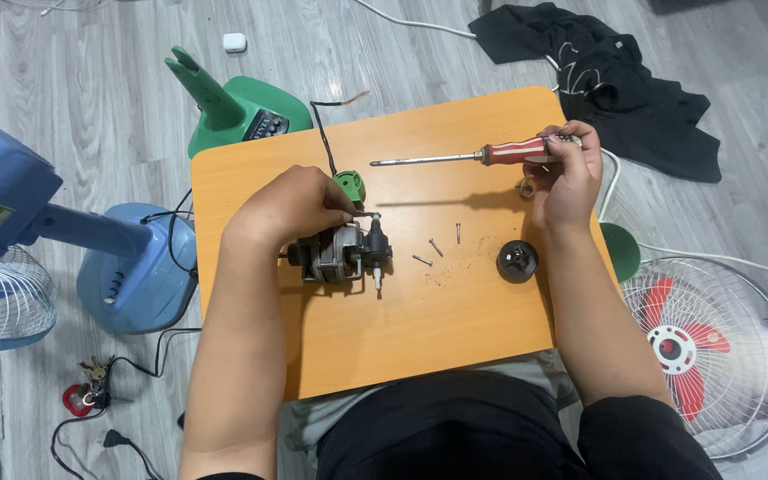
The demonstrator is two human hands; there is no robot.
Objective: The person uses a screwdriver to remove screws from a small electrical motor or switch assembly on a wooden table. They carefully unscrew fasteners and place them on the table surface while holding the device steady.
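The small fan motor (340, 252) lay on its side near the middle-left of the orange table (455, 329), a squat lump of grey metal with a ribbed core, a black housing at one end and a thin steel shaft poking toward the person. The left hand (293, 206) rested on top of it, fingers curled over and pinched on a slim metal part at the motor's upper edge, just below a green plastic piece (349, 186) from which a black cable ran off the table's far side.

The right hand (566, 173) was closed around the glossy red handle of a screwdriver (464, 157), held level above the tabletop with its long bare shank pointing left toward the motor; a small metal ring hung beneath the fingers.

Between the two hands, several short dark screws (437, 246) lay loose on the smooth laminate, and a round black cap (517, 260) sat just beside the right forearm.

Beyond the table the grey plank floor was crowded: a green fan base (246, 111) with a forked neck behind, a blue fan stand (126, 267) to the left, a wire-grilled fan with red blades (713, 347) to the right, and a heap of black cloth (615, 84) at the far right.
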